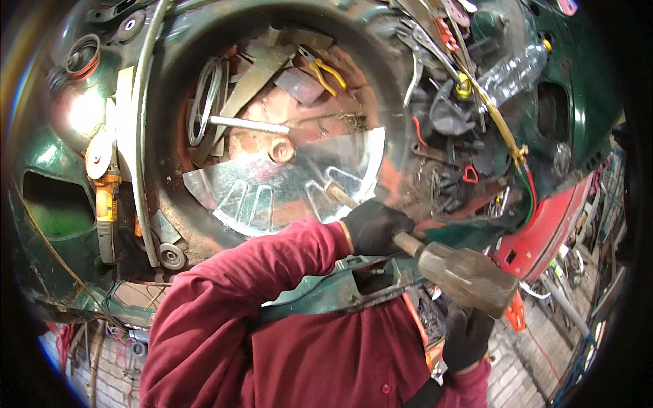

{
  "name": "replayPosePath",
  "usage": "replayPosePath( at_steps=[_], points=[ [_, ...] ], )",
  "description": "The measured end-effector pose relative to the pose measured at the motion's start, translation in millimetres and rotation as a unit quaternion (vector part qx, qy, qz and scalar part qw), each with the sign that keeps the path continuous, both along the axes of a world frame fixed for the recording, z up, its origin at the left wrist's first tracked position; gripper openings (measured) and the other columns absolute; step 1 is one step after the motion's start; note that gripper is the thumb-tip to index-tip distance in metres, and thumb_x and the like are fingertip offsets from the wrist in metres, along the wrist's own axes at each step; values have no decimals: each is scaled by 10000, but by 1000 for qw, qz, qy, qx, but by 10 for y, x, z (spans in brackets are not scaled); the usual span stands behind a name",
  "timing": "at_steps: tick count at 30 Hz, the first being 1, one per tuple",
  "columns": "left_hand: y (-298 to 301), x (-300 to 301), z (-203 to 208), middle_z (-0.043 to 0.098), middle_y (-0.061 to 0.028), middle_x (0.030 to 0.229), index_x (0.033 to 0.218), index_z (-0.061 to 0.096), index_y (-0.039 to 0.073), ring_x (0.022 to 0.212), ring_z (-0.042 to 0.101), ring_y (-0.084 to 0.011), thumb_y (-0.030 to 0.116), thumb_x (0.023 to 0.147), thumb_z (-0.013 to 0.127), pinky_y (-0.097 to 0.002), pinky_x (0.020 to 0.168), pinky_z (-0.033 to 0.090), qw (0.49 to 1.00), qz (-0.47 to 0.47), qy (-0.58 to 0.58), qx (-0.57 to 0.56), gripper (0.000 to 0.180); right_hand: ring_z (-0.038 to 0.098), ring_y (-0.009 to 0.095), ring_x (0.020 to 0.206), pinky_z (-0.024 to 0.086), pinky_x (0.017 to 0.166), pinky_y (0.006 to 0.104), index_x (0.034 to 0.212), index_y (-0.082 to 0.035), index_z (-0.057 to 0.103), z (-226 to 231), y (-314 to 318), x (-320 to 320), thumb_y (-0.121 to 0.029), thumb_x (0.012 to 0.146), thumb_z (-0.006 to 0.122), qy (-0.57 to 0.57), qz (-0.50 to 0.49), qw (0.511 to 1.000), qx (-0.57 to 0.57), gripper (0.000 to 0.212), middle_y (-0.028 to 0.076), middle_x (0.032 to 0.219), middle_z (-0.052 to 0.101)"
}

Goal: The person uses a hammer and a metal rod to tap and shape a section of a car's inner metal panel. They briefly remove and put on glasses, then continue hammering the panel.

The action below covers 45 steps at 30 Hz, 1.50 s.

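My left hand (377, 228), in a black glove, is closed around the handle of a mallet (469, 277). The handle end points up and left over a silver sheet-metal piece, and the thick brownish head hangs at the right, slightly blurred. Just below the head is my right hand (468, 336), also black-gloved; its fingers reach up to the head's underside and are partly hidden, so I cannot tell whether they grip it. The fan-shaped sheet-metal piece (289, 183), with raised loop shapes, lies in the round well (170, 102) of a green car body.
In the well lie yellow-handled pliers (325, 73), a coil of wire (204, 102) and a metal rod (250, 125). An angle grinder (104, 197) rests at left beside a long pipe (141, 136). Tools, a plastic bottle (513, 73) and a torch (500, 122) crowd the right.
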<state>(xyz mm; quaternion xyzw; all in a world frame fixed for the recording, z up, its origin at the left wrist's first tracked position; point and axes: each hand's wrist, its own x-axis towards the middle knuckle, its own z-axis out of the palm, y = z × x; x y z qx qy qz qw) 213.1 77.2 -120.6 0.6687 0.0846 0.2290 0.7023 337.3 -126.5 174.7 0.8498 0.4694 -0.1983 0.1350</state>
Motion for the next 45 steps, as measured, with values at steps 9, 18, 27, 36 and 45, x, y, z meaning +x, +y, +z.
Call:
replayPosePath(
  at_steps=[9,18,27,36,45],
  points=[
    [35,11,28,730,-121,839,913,730,146,799,732,-387,471,928,781,-506,683,548,1000,7,31,1,329,512,167,618,417,547,343,1386,15,485,-131,-186,153,-266,1171,462,50,-72,982,167,355,134,952,615],
    [174,-62,204,726,-137,843,913,737,93,820,731,-381,455,926,783,-500,721,568,999,-15,49,12,365,442,137,499,345,462,307,1138,-23,549,-198,-22,60,-416,1168,455,145,-246,924,252,405,49,700,474],
    [79,17,151,648,-138,840,886,649,77,825,670,-402,319,844,802,-514,728,525,998,-32,-46,1,289,431,148,519,350,474,307,1265,-45,469,-155,-422,232,-355,1176,428,191,-231,930,213,325,60,718,474],
    [301,35,288,654,-161,918,1047,622,65,902,650,-431,335,838,816,-515,817,494,990,3,89,-113,393,437,155,532,354,478,309,1447,-48,406,-231,-366,195,-324,1174,424,213,-207,922,249,388,81,762,494],
    [169,112,441,731,-138,818,897,727,135,786,715,-420,506,862,766,-523,681,553,996,-89,-6,-4,375,443,159,521,354,465,306,1467,-46,397,-201,-571,295,-373,1149,472,199,-245,909,271,462,87,792,511]
  ],
)
